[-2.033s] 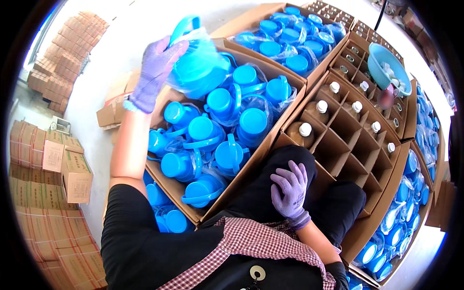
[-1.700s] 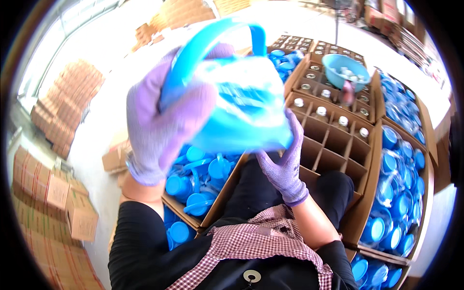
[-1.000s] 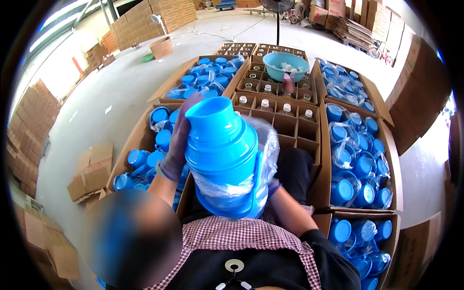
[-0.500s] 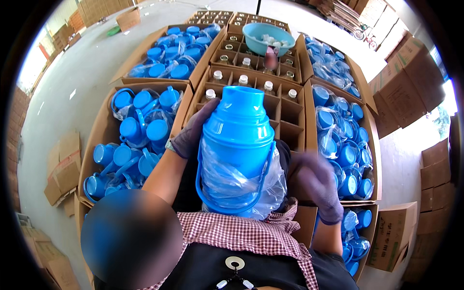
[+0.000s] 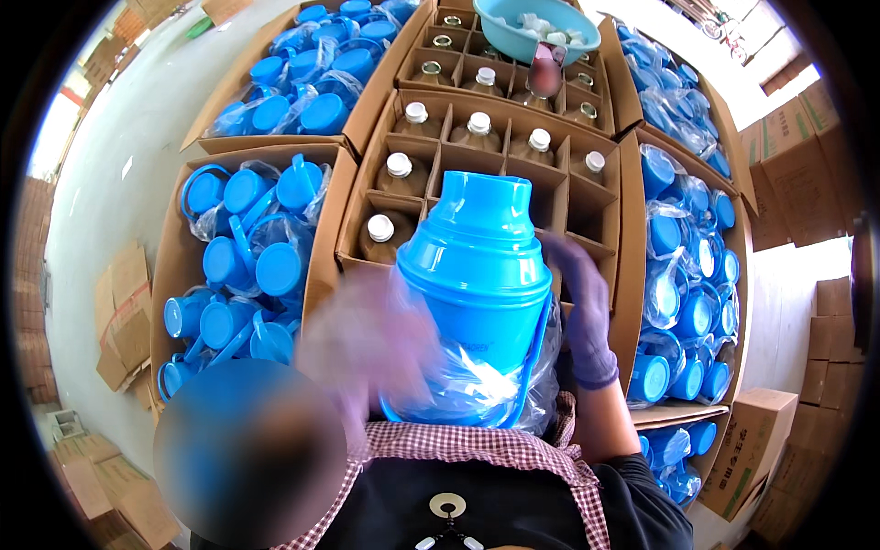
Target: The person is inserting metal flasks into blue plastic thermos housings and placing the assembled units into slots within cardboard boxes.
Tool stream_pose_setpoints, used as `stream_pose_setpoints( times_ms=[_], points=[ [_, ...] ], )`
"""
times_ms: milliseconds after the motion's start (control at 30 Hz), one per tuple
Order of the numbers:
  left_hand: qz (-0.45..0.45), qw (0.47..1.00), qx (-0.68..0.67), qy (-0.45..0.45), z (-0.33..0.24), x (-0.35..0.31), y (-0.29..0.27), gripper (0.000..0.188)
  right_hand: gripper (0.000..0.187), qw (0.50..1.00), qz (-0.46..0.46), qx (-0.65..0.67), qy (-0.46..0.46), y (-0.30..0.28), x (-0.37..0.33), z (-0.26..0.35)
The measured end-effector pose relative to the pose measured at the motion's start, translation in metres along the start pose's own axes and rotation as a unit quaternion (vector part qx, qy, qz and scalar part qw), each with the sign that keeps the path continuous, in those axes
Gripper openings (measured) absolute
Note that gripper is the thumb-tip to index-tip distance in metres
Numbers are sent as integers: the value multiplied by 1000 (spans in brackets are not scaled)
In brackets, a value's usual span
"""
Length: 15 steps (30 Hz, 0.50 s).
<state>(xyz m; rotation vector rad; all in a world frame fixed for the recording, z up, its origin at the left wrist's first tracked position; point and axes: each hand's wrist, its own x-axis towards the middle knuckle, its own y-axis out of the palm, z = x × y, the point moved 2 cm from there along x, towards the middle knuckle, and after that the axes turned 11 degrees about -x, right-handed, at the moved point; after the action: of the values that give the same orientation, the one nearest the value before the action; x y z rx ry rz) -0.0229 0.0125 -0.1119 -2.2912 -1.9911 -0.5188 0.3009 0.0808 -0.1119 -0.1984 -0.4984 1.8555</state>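
Raised since earlier, your open right hand [image 5: 587,312] sits beside the far right of the blue plastic flask casing [image 5: 477,284], which points neck-far between your hands, while your left hand [image 5: 367,339], nearer its base, blurs beyond telling its grip.

One loose blue plastic flask casing [image 5: 477,293], one round light-blue basin [image 5: 502,42] and six white-capped bottles [image 5: 478,131] along a brown divided carton's [image 5: 591,213] edges are showing.
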Motion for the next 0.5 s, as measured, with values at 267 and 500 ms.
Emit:
stream_pose_setpoints(
  times_ms=[267,500],
  points=[
    [60,921,266,-278,-40,56,41,56,56,997,62,-24,45,10,8,-36],
    [3,986,143,-81,-2,23,28,76,74,996,37,86,5,23,13,-12]
  ],
)
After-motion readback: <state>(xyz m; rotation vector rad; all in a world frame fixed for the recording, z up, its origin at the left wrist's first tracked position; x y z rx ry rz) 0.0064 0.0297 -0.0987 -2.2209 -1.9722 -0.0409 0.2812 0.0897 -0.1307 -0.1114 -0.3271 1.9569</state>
